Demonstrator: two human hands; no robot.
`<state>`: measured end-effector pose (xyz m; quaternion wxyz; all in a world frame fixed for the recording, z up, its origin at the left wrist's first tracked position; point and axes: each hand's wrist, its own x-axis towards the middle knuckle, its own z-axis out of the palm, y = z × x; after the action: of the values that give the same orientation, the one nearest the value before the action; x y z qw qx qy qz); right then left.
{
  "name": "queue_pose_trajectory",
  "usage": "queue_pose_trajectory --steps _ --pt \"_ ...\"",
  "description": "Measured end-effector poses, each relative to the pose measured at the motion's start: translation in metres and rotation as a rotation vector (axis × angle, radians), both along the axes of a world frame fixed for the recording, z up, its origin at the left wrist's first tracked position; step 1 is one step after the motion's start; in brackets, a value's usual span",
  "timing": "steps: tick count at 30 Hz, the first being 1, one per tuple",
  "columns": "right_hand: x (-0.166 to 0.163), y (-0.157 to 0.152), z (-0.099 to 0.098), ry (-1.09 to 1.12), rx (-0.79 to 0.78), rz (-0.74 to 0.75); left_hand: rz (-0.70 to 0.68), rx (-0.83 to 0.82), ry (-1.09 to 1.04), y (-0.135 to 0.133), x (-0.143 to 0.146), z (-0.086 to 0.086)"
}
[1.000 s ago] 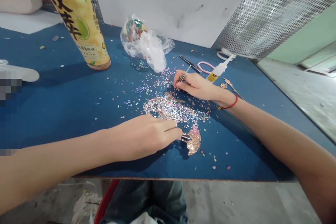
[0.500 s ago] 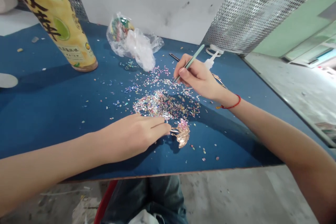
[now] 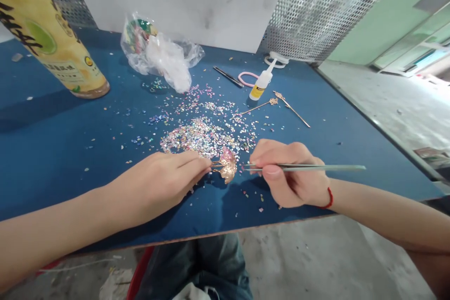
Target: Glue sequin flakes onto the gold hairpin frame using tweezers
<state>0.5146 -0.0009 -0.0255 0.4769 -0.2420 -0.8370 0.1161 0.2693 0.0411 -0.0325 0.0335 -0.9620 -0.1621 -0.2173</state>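
Observation:
My left hand (image 3: 172, 179) is closed, its fingertips pinching the thin stem of a gold hairpin (image 3: 229, 171). The pin's leaf-like ornament points right, with pink flakes on its upper part. Just right of the ornament, my right hand (image 3: 293, 173) pinches pale green tweezers (image 3: 326, 168). Their tips point left, a small gap from the ornament; a tiny pinkish bit seems to be at the tips, too small to make out. Behind both hands lies a spread of shiny multicoloured flakes (image 3: 197, 135).
A yellow drink bottle (image 3: 70, 56) stands at the left. Further back are a crumpled plastic bag (image 3: 168, 58), a black pen (image 3: 228, 76), a pink ring (image 3: 248, 78) and a glue bottle (image 3: 258, 86). Gold hair sticks (image 3: 293, 111) lie on the blue table (image 3: 337, 150), right of the flakes.
My right hand has come from above the flakes toward me, and the tweezers have swung nearly level, tips toward the hairpin. The view has shifted somewhat; my left hand keeps its hold.

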Motion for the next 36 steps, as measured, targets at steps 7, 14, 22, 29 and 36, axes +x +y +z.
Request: queue_pose_trajectory --steps 7,14,22,29,36 --pt "-0.003 0.003 -0.001 -0.011 0.122 -0.008 -0.007 -0.026 0.005 0.001 -0.005 -0.003" --pt "0.001 0.003 -0.001 -0.062 0.043 -0.029 -0.017 -0.099 0.036 0.000 -0.009 -0.002" --pt "0.001 0.004 -0.003 -0.069 0.001 -0.016 -0.043 -0.105 0.073 0.001 -0.006 -0.002" --pt "0.000 0.003 0.000 -0.137 0.005 -0.010 -0.036 -0.139 0.114 0.002 -0.012 -0.001" --pt "0.002 0.005 0.001 -0.152 -0.004 0.016 -0.050 -0.170 0.149 0.002 -0.010 0.002"
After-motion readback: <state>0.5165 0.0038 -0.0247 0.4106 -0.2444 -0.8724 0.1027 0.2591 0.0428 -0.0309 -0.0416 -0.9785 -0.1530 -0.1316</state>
